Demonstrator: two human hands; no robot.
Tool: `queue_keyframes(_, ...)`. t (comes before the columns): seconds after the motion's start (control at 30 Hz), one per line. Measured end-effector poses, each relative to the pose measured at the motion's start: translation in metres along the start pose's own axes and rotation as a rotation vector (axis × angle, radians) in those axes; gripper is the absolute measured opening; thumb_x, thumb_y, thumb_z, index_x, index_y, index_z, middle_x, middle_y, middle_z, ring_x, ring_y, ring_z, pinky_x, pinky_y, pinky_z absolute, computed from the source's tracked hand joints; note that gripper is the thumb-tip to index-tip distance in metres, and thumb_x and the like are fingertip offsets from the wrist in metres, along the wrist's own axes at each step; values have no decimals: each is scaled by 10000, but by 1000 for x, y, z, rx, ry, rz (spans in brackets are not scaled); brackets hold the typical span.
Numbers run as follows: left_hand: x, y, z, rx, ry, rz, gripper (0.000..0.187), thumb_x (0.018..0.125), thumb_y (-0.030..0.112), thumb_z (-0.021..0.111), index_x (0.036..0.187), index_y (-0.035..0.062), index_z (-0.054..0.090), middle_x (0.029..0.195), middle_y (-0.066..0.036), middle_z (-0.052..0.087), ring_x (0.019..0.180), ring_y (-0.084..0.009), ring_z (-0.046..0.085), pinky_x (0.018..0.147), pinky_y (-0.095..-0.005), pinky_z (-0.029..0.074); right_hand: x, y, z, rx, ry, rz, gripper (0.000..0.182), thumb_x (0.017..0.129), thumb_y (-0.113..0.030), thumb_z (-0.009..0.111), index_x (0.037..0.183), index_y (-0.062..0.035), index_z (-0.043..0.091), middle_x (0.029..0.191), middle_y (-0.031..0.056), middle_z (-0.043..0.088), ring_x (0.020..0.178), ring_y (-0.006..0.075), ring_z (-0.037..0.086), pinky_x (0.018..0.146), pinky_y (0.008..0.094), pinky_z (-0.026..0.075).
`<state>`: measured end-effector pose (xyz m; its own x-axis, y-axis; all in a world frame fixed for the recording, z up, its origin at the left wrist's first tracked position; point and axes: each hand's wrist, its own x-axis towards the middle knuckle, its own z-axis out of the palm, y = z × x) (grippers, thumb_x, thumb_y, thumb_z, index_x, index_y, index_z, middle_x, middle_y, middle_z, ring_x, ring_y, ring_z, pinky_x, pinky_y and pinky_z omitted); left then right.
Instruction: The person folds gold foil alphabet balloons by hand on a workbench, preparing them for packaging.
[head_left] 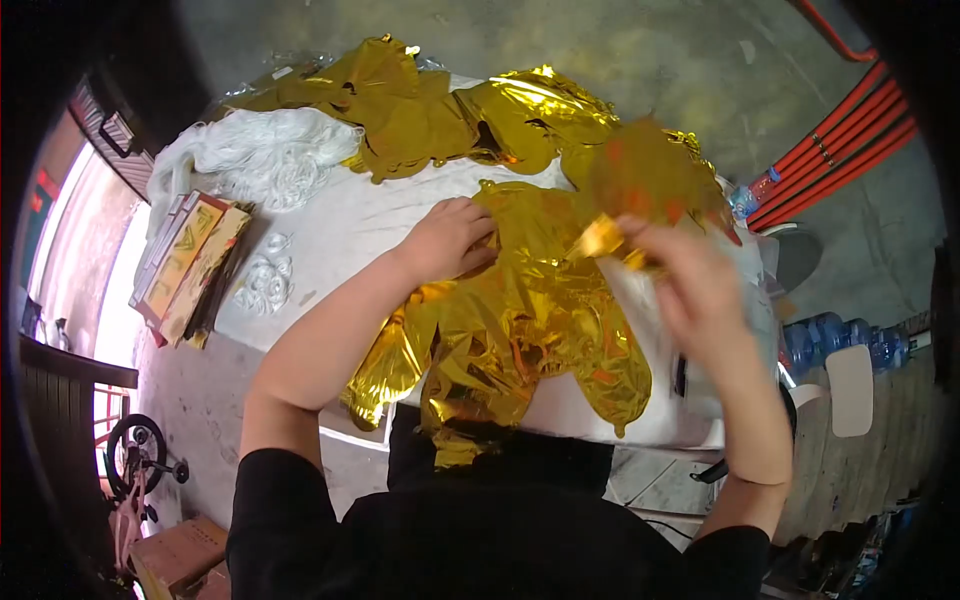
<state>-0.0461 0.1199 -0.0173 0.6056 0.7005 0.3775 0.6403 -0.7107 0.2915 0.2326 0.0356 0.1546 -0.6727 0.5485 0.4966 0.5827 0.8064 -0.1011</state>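
Flat gold foil balloons (520,290) lie spread over the near part of the white table, some hanging over its front edge. At the upper left side of this foil, my left hand (450,240) is closed with its fingers curled on the sheet. My right hand (695,290), smeared by motion, is raised over the right side and pinches a shiny gold foil end (600,238). Just beyond that hand, a rounded gold foil balloon (650,175) is blurred too.
More gold foil balloons (400,110) cover the table's far side. White string (275,150) is heaped at the left, with smaller coils (265,280) nearer and a stack of cardboard (190,265) beside them. Red pipes (840,140) and large water bottles (840,340) stand on the right.
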Motion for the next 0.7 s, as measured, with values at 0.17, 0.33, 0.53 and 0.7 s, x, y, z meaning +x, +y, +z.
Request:
queue_keyframes(0.17, -1, 0, 4, 16, 34, -17, 322, 840, 303, 622, 1059, 67, 614, 1056, -80, 576, 1054, -284, 500, 920, -395, 404, -58, -30, 79, 231, -152, -195, 435, 720, -6, 635, 1147, -73, 591, 1170, 111, 624, 1072, 294, 606, 878, 399, 506)
queue_keyframes(0.33, -1, 2, 3, 19, -9, -27, 354, 846, 243, 626, 1124, 26, 597, 1140, -111, 567, 1078, -306, 499, 942, -385, 418, -68, -62, 63, 468, -438, -236, 334, 807, -179, 663, 1122, -85, 600, 1176, 109, 614, 1111, 300, 572, 918, 414, 476)
queue_keyframes(0.53, -2, 0, 4, 17, -2, -22, 350, 841, 236, 632, 1129, 38, 606, 1139, -116, 569, 1081, -311, 501, 938, -385, 423, -50, -10, 94, 360, -410, 337, 666, 851, -313, 651, 1384, -22, 377, 1417, 197, 403, 1358, 336, 325, 1110, 451, 250)
queue_keyframes(0.7, -1, 2, 3, 14, 14, -26, 342, 837, 236, 638, 1106, 27, 615, 1141, -117, 574, 1073, -314, 505, 936, -385, 424, -42, 6, 158, 109, -458, 398, 714, 898, -403, 562, 1414, 15, 300, 1482, 234, 266, 1406, 350, 202, 1143, 445, 149)
